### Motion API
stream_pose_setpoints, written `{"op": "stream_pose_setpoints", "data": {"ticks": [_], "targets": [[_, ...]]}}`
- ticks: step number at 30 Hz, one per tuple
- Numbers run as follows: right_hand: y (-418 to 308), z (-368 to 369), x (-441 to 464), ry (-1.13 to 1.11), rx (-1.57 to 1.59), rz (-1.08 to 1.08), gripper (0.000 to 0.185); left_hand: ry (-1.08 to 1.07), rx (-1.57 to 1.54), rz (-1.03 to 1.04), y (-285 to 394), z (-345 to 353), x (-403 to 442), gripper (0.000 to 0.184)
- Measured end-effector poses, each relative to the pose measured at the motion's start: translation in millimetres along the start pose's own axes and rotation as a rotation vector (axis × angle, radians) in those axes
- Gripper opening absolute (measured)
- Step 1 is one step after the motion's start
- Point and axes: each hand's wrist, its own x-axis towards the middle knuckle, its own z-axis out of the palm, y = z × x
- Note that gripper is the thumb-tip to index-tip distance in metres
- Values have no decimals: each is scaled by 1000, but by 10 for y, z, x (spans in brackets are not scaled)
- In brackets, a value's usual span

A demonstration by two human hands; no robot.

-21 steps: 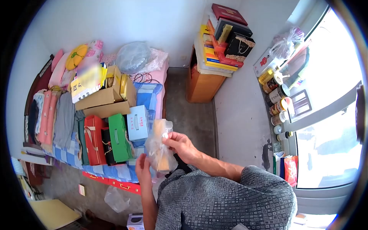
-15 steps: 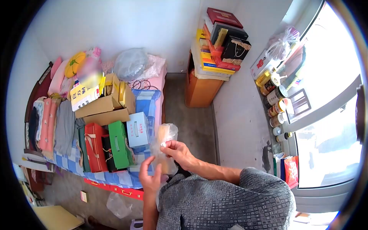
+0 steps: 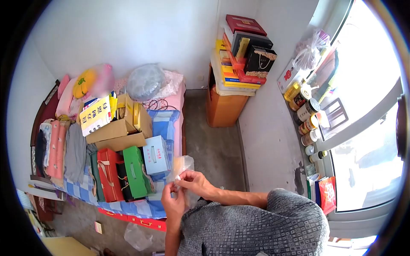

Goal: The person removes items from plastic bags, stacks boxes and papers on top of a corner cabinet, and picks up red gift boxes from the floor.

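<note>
- Right hand [image 3: 194,183]: thumb and forefinger are pinched closed on the clear plastic bag [image 3: 185,163], at a small white spot.
- Left hand [image 3: 174,203]: fingers are bent and held against or just beside the bag, near the right fingertips; whether it is gripped cannot be told.
- The bag, in which something tan is enclosed, is held up in front of the patterned shirt [image 3: 252,222], near the edge of the bed.
- Bed: a blue checked sheet [image 3: 145,209] is spread over it; a light-blue box [image 3: 156,155], a green box [image 3: 138,173] and a red box [image 3: 110,175] are set in a row.
- Behind these, an open carton [image 3: 112,131] is placed.
- Window side: jars [image 3: 308,110] are lined up along the sill.
- Far corner: a wooden cabinet [image 3: 226,110] is topped by stacked boxes and books [image 3: 245,25].
</note>
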Motion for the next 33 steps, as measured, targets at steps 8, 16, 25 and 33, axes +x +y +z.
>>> {"op": "stream_pose_setpoints", "data": {"ticks": [8,16,25,33], "targets": [[38,-30,58,-131,-198,-130,27,11,-226,-126,-103,-68,-36,16],[-16,-120,81,-170,-380,-119,34,-8,-270,-183,-132,-44,1,17],[-158,-224,32,-112,-797,-168,24,-110,-182,-284,-193,50,-87,23],[-130,-190,64,-171,-710,-184,20,-81,-126,-294,-68,-77,-197,32]]}}
